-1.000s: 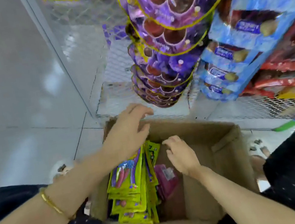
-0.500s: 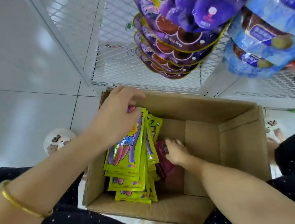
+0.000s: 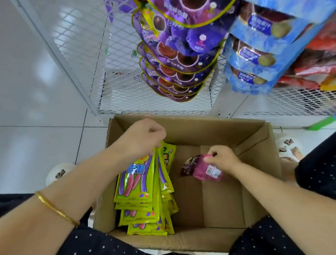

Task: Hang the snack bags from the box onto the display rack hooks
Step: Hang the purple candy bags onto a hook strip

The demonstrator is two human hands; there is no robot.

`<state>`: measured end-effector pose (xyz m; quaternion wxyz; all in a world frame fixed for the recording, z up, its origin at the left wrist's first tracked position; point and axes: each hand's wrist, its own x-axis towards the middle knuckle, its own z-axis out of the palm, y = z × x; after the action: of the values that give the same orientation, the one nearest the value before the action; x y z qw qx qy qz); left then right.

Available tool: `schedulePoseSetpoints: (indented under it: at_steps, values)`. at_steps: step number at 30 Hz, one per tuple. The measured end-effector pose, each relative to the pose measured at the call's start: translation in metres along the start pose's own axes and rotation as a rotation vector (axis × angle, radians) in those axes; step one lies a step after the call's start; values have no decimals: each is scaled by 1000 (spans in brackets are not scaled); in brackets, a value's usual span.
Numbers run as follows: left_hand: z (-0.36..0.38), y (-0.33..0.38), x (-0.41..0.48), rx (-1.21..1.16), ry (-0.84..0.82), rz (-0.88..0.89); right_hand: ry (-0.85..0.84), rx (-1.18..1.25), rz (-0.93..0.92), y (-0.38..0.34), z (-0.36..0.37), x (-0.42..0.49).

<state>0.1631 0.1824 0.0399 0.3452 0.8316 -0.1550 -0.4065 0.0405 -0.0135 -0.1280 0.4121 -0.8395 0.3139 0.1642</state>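
Though the bag print is too blurred to read, left hand [image 3: 142, 140] grips yellow bags [image 3: 137, 190] hanging below it; right hand [image 3: 223, 158] pinches pink bag [image 3: 205, 171] at its fingertips.

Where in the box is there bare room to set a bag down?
Bare box floor lies between the green bags and the right wall, on the near side of the pink bag pinched by the right hand. The left side is crowded with green bags gripped by the left hand.

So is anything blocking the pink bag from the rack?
Nothing visible does. The right hand pinches the small pink foil snack bag inside the open cardboard box, with open air up to the white mesh display rack. No free hook shows.
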Motion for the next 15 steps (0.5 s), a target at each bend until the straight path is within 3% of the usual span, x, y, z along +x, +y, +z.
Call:
schedulePoseSetpoints:
  at_steps: [2,5,7,9,12,15]
  values:
    - [10,3,-1,-184,-121,-180,146,137,-27,-17,-19,-12]
    - [18,0,0,-557,-254,-418,420,254,-267,-53,-32,-44]
    - [20,4,1,-808,-298,-441,569,261,-490,-76,-32,-71]
    - [19,12,3,-985,-214,-366,669,79,-729,-91,-28,-90]
    - [15,22,-2,-875,-28,-195,728,-240,-937,-95,-24,-102]
    - [6,20,-7,-700,-18,-65,597,-306,-1030,-88,-31,-105]
